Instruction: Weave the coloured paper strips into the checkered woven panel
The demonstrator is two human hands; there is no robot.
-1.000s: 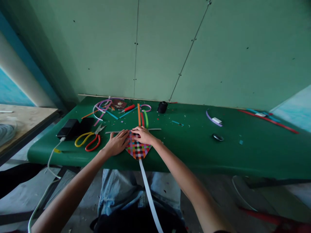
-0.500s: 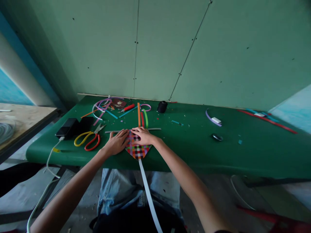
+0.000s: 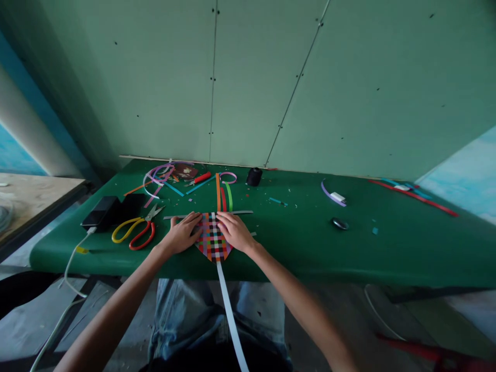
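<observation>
A multicoloured piece woven from flat strips [image 3: 213, 238] lies at the table's front edge, its lower end coming to a point. On its left side rests my left hand [image 3: 185, 231], open, fingers stretched toward the top edge. My right hand [image 3: 237, 231] lies open on the right side, fingers pointing up and left. A thin grey strip [image 3: 243, 212] runs sideways along the top edge, partly under my fingers. Orange [image 3: 218, 192], red and green strips stick out at the top. From the point a long white strip [image 3: 229, 310] hangs down over my lap.
Scissors with yellow and red handles [image 3: 141, 228] lie left of my hands, beside a black box [image 3: 101, 213] with a white cable. Behind are a red-handled cutter [image 3: 201, 178], loose strips and a black spool [image 3: 254, 176]. A dark oval object [image 3: 339, 223] is at right.
My right hand has slid off the middle of the woven piece toward its right side, uncovering the checks there. My left hand stays on the left side. The view has tilted slightly.
</observation>
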